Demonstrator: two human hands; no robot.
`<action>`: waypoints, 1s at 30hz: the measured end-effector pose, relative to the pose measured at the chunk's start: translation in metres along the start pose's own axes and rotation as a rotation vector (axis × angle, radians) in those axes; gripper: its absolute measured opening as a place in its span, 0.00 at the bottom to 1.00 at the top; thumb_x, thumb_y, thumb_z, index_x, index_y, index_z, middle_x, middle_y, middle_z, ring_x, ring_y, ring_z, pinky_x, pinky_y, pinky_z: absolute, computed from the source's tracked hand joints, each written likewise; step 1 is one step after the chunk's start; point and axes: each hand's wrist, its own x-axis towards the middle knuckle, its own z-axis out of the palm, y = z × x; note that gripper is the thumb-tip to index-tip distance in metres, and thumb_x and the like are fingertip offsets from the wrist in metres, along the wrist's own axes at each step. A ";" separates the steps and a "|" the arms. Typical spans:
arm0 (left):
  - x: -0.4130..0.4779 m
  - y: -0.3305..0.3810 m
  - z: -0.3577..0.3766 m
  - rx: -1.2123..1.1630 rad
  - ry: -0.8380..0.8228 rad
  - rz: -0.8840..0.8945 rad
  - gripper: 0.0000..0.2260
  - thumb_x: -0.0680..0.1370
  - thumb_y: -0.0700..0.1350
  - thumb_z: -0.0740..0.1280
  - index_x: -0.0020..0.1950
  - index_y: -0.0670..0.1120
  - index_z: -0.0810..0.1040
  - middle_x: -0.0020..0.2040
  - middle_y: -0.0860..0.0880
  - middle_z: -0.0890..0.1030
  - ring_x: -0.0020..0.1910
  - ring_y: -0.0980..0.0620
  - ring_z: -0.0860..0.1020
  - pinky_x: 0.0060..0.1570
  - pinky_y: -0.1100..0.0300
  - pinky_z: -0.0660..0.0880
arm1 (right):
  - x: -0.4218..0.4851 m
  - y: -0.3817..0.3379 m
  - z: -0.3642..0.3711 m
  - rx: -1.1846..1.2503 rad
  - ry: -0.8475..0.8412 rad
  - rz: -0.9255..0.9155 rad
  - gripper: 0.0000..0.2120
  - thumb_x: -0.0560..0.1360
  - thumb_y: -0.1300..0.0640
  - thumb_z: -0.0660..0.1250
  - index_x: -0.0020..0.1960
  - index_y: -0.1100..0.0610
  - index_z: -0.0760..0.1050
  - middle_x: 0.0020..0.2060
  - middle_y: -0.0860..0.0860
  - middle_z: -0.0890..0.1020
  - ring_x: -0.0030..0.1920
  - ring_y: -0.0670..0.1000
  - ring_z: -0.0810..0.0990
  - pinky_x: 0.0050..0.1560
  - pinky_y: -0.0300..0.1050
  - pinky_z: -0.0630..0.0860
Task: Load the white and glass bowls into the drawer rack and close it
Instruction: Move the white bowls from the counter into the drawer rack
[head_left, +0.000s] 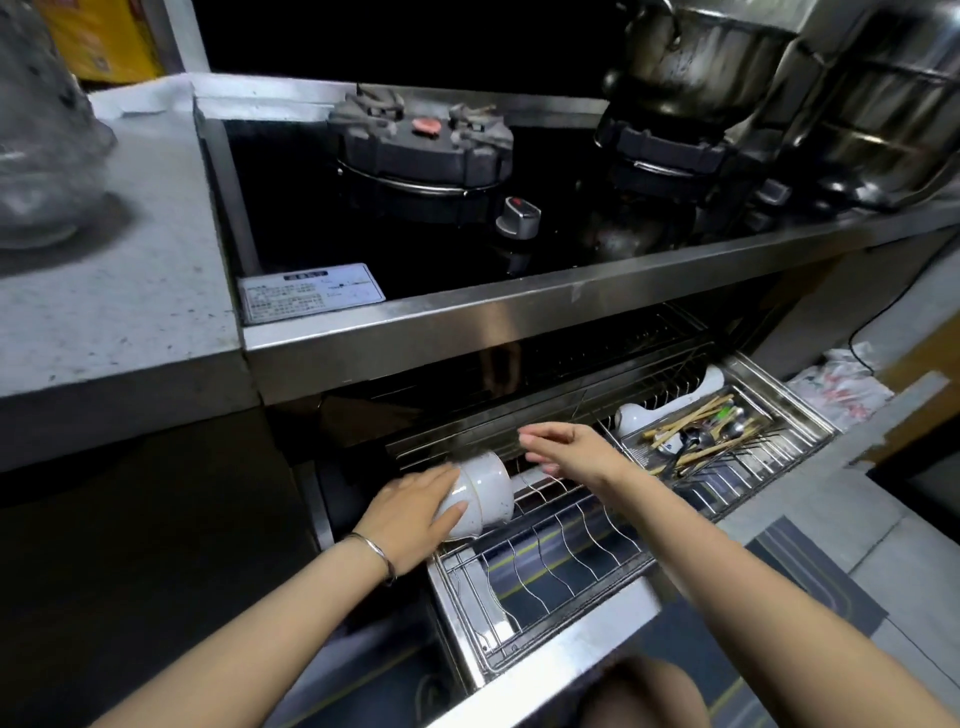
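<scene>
The steel drawer rack (561, 551) stands pulled out below the stove. Stacked white speckled bowls (485, 493) lie tilted on their side at the rack's back left corner. My left hand (415, 506) lies over the bowls' base with straight fingers touching them. Just right of the bowls my right hand (566, 449) hovers above the wire dividers, its fingers loosely extended and holding nothing. I see no glass bowl in the drawer.
A cutlery tray (727, 431) with chopsticks and spoons fills the rack's right side, beside a white dish (636, 415). Above are the black stove top (415, 249), a pressure cooker (421, 156) and steel pots (727, 67). A grey counter (104, 291) lies left.
</scene>
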 end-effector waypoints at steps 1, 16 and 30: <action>-0.002 0.006 -0.008 -0.022 0.023 0.012 0.23 0.81 0.56 0.52 0.75 0.51 0.57 0.76 0.53 0.60 0.72 0.52 0.62 0.69 0.57 0.58 | -0.012 -0.010 -0.005 -0.008 0.019 -0.048 0.11 0.75 0.56 0.68 0.57 0.54 0.78 0.56 0.54 0.82 0.58 0.52 0.80 0.53 0.38 0.75; -0.096 0.079 -0.220 -0.080 0.627 0.455 0.19 0.79 0.56 0.58 0.67 0.52 0.71 0.62 0.55 0.76 0.61 0.59 0.70 0.60 0.68 0.64 | -0.149 -0.206 0.001 -0.114 0.141 -0.745 0.16 0.75 0.58 0.67 0.62 0.54 0.76 0.57 0.46 0.81 0.57 0.36 0.78 0.55 0.29 0.73; -0.204 -0.030 -0.370 0.081 1.082 0.190 0.24 0.77 0.57 0.58 0.71 0.50 0.66 0.68 0.58 0.66 0.68 0.64 0.61 0.67 0.74 0.53 | -0.112 -0.344 0.125 -0.188 -0.073 -0.992 0.37 0.63 0.33 0.67 0.70 0.41 0.64 0.69 0.38 0.69 0.67 0.37 0.69 0.55 0.22 0.68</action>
